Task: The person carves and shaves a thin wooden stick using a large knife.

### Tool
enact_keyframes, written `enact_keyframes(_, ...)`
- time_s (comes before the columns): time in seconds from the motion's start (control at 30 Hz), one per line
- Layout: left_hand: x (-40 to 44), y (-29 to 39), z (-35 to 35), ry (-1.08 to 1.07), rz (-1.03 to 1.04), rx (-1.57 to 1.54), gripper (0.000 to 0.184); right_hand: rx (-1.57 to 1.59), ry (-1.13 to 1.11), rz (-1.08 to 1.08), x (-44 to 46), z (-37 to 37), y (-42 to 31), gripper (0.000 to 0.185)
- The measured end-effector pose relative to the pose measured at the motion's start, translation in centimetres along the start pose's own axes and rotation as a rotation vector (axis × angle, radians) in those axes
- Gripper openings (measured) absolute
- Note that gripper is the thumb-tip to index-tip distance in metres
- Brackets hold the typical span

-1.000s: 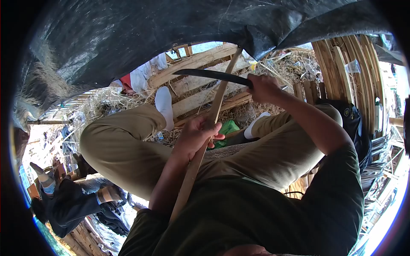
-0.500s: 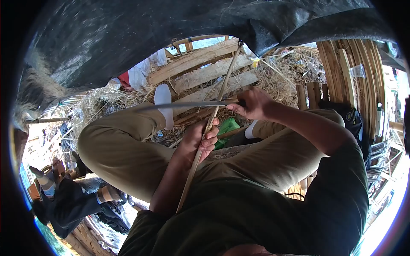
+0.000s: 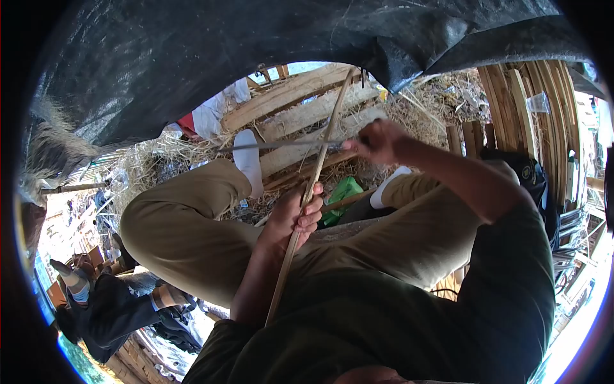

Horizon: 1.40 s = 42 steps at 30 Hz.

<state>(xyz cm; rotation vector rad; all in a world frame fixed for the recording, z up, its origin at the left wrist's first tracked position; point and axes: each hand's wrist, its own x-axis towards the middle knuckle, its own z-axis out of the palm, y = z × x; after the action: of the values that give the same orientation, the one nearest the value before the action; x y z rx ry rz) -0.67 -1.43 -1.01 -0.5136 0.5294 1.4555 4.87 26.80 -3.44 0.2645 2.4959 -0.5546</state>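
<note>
My left hand point(image 3: 295, 216) is closed around a long, thin wooden strip point(image 3: 323, 148), likely split bamboo. The strip slants from my torso up toward the pale boards. In my right hand point(image 3: 378, 142) is a knife point(image 3: 281, 145) with a long, narrow grey blade, slightly smeared by motion. Its handle is mostly hidden in my fist. Above my left hand, the blade crosses the strip and appears to touch it, edge details unclear.
Dark plastic sheeting point(image 3: 192, 64) hangs low in front. Pale wooden boards point(image 3: 307, 118) and straw point(image 3: 153, 169) lie beyond my crossed legs. Green plastic point(image 3: 343, 192) lies between them. Upright planks point(image 3: 540, 121) stand at right. Another person's legs point(image 3: 121, 307) show at lower left.
My right hand and the knife have moved up along the strip, away from my left hand. The strip's far end has shifted slightly left. My left hand keeps its grip.
</note>
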Motion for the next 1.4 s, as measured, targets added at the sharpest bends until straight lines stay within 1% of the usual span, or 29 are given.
enact_keyframes(0.03, 0.0, -0.2, 0.1, 0.021, -0.001, 0.003, 0.013, -0.026, -0.044, 0.021, 0.5, -0.6, 0.9, 0.091)
enact_keyframes(0.07, 0.1, 0.0, 0.3, 0.034, 0.005, 0.013, 0.013, -0.03, -0.087, 0.157, 1.7, -0.7, 2.4, 0.092)
enact_keyframes(0.13, 0.2, -0.2, 0.1, 0.027, -0.024, 0.089, 0.016, -0.009, 0.045, 0.26, 3.3, -0.9, 6.8, 0.092)
enact_keyframes(0.17, 0.2, -0.3, 0.0, 0.026, -0.037, 0.123, 0.017, 0.001, 0.108, 0.307, 3.4, -1.1, 7.7, 0.092)
enact_keyframes(0.2, 0.2, -0.4, 0.5, 0.047, -0.041, 0.147, 0.018, 0.014, 0.137, 0.295, 3.3, -0.7, 8.3, 0.094)
enact_keyframes(0.3, -0.3, -0.3, 0.8, 0.104, 0.035, 0.243, 0.021, 0.084, -0.061, 0.174, 2.4, -0.1, 3.9, 0.091)
enact_keyframes(0.37, -0.8, -0.5, 1.4, 0.17, 0.068, 0.321, 0.019, 0.028, -0.017, 0.01, 0.6, -0.2, -0.5, 0.088)
enact_keyframes(0.4, -1.0, -0.8, 1.5, 0.207, 0.078, 0.362, 0.018, 0.006, 0.003, -0.07, -0.1, -0.1, -1.6, 0.086)
enact_keyframes(0.5, -0.6, -1.1, 1.3, 0.236, 0.121, 0.367, 0.018, 0.1, -0.029, -0.022, 1.3, 0.5, 1.8, 0.081)
enact_keyframes(0.53, -0.4, -1.0, 1.1, 0.217, 0.117, 0.359, 0.016, 0.093, -0.017, -0.024, 1.3, 0.3, 2.3, 0.079)
enact_keyframes(0.63, -0.5, -0.6, 1.2, 0.217, 0.109, 0.347, 0.016, -0.019, 0.119, -0.082, 1.5, 0.6, 2.7, 0.08)
enact_keyframes(0.73, -0.6, -0.7, 1.1, 0.171, 0.137, 0.268, 0.013, -0.111, 0.171, -0.067, 1.6, 0.5, 2.9, 0.082)
enact_keyframes(0.87, -1.4, 0.3, 0.4, 0.114, 0.127, 0.265, 0.014, -0.175, 0.108, 0.179, 2.6, -1.1, 5.1, 0.088)
enact_keyframes(0.97, -1.4, -0.1, 0.1, 0.073, 0.103, 0.224, 0.013, -0.111, 0.182, 0.231, 2.1, -1.9, 6.1, 0.089)
enact_keyframes(1.0, -1.5, -0.1, 0.1, 0.085, 0.117, 0.234, 0.014, -0.075, 0.079, 0.245, 2.3, -1.4, 5.7, 0.089)
enact_keyframes(1.03, -1.4, -0.2, 0.1, 0.095, 0.134, 0.242, 0.014, -0.09, 0.03, 0.218, 0.9, -1.9, 2.9, 0.088)
enact_keyframes(1.1, -1.3, -0.2, 0.3, 0.124, 0.148, 0.274, 0.015, -0.106, 0.23, -0.124, 0.4, 1.4, 0.2, 0.083)
enact_keyframes(1.2, -1.5, -0.6, 0.7, 0.186, 0.148, 0.334, 0.017, 0.021, -0.007, -0.117, -1.1, 0.3, -4.1, 0.078)
enact_keyframes(1.3, -1.5, -0.2, 1.2, 0.195, 0.182, 0.337, 0.018, -0.06, 0.349, -0.327, 0.5, 1.8, 0.2, 0.072)
enact_keyframes(1.33, -1.6, 0.1, 0.8, 0.183, 0.179, 0.316, 0.018, -0.045, 0.352, -0.29, 0.8, 1.5, 0.6, 0.066)
enact_keyframes(1.4, -1.7, 0.5, 0.2, 0.163, 0.171, 0.282, 0.018, -0.048, 0.31, -0.189, 1.0, 1.7, 0.9, 0.07)
